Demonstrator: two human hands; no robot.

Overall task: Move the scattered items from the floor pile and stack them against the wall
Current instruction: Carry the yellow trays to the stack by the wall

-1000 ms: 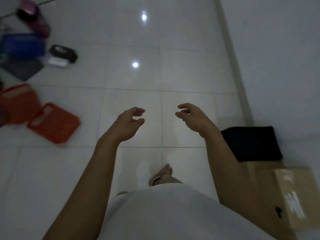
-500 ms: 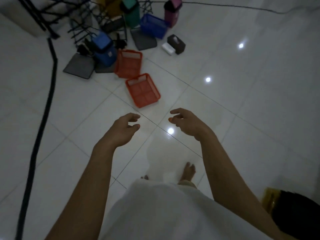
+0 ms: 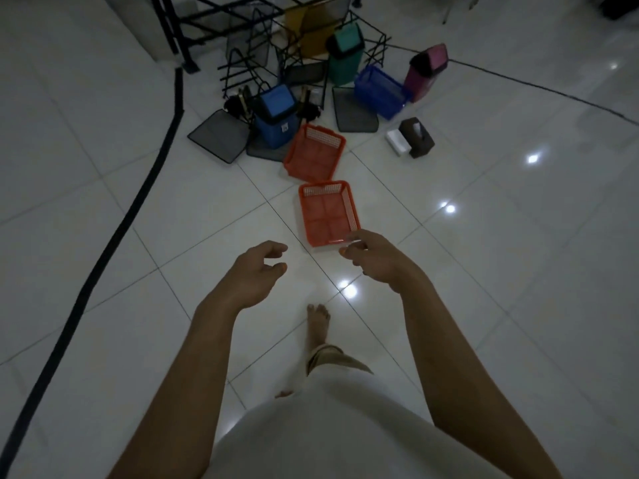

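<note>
Whereas a second ago the view faced the wall and the items stacked there, it now faces the floor pile, so the person has turned back for another load. The left hand and right hand hang loosely curled, holding nothing. The nearest orange perforated plastic tray lies flat on the white tiled floor, just ahead of the right hand, apart from the second orange tray.
</note>
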